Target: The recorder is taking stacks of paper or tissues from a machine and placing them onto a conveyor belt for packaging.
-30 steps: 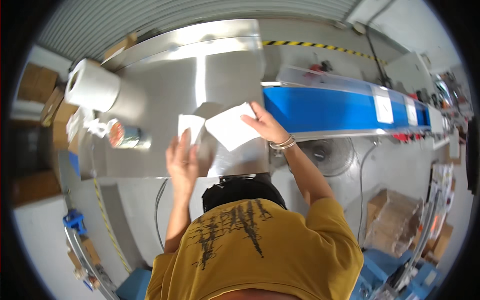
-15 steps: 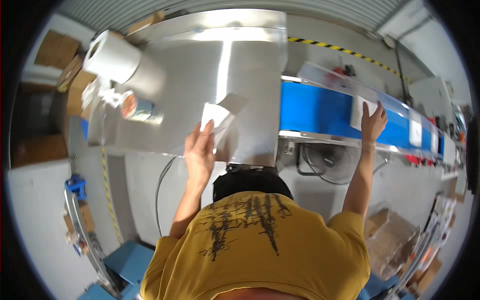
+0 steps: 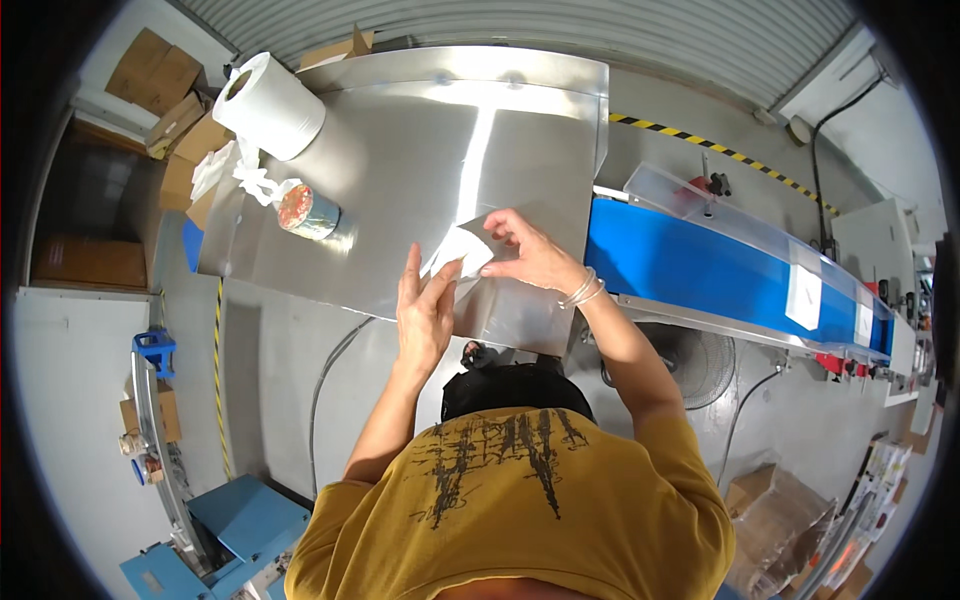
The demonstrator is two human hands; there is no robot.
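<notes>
A small white sheet (image 3: 464,250), seemingly folded, lies between the two hands over the near right part of the steel bench (image 3: 400,160). The left hand (image 3: 426,312) is at its lower left edge, forefinger extended; whether the hand grasps the sheet cannot be told. The right hand (image 3: 545,258) is at the right edge, unclenched, thumb and fingers spread apart. A loose hold on either side could let the sheet slip or crease unevenly. To the left stand a can (image 3: 320,215) with a reddish top and, beyond it, a large white roll (image 3: 285,110); a wide sweep of the left arm could tip the can. To the right, a blue conveyor belt (image 3: 680,245) bears a flat white piece (image 3: 803,297); a piece laid askew there could catch on the transparent guard (image 3: 655,190).
</notes>
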